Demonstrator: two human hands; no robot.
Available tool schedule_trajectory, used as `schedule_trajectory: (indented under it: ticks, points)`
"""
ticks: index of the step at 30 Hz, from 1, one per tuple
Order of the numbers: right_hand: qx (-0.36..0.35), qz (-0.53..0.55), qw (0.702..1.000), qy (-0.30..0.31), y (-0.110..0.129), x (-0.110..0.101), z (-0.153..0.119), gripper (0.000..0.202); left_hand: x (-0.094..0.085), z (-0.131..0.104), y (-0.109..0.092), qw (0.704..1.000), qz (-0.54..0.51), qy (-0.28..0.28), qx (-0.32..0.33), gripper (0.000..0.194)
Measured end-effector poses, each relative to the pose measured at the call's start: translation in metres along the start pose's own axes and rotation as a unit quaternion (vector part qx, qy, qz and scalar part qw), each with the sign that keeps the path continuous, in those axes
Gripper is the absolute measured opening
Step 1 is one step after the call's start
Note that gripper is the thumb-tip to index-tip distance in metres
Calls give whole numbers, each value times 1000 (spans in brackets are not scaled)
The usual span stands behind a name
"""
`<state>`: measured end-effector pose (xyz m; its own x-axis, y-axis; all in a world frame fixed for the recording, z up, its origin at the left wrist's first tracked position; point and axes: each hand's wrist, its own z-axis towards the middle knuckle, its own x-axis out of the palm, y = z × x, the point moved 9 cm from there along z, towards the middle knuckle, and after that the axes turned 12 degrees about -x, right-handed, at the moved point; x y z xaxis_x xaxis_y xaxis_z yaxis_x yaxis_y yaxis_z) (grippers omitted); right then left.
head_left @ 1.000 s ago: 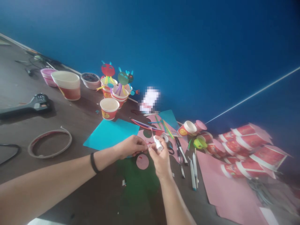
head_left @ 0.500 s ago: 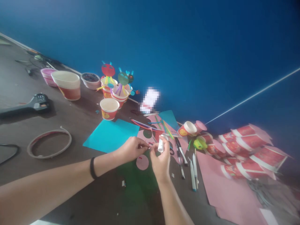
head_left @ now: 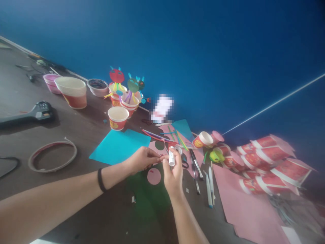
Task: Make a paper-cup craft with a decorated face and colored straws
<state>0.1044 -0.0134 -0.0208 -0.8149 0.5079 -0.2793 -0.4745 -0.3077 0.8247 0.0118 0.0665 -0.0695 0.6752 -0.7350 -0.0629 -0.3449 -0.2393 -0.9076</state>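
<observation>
Clockwise positions taken from the hands, a pale ring point(head_left: 52, 156) lies on the table point(head_left: 83, 210) at nine o'clock and an upright paper cup point(head_left: 118, 118) stands at ten. The left hand point(head_left: 159, 159) is closed in a pinch, its contents too small to tell, near a pink paper circle point(head_left: 154, 176) at seven; the right hand point(head_left: 168, 160), fingertips close by, grips a white tube point(head_left: 172, 157), with paintbrushes point(head_left: 195, 171) around three.
</observation>
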Motion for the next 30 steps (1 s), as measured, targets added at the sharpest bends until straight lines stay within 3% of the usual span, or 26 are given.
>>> schedule_trajectory:
  ticks: [5,11,18,26,30]
  points:
    - [4,36,999,-20,1,-1,1,31,-3,5,8,992,-120,14,-40,27]
    - [-61,23,996,-55,14,-13,1,29,-7,1,6,979,-186,12,-77,26]
    - [-67,-12,997,19,13,-2,-5,24,-11,3,11,979,-189,-17,-76,23]
    - [-50,-31,998,38,10,4,-3,20,-10,6,11,987,-155,-15,-39,20]
    - [-65,-43,996,35,14,3,1,20,-5,5,10,985,-165,12,-45,19]
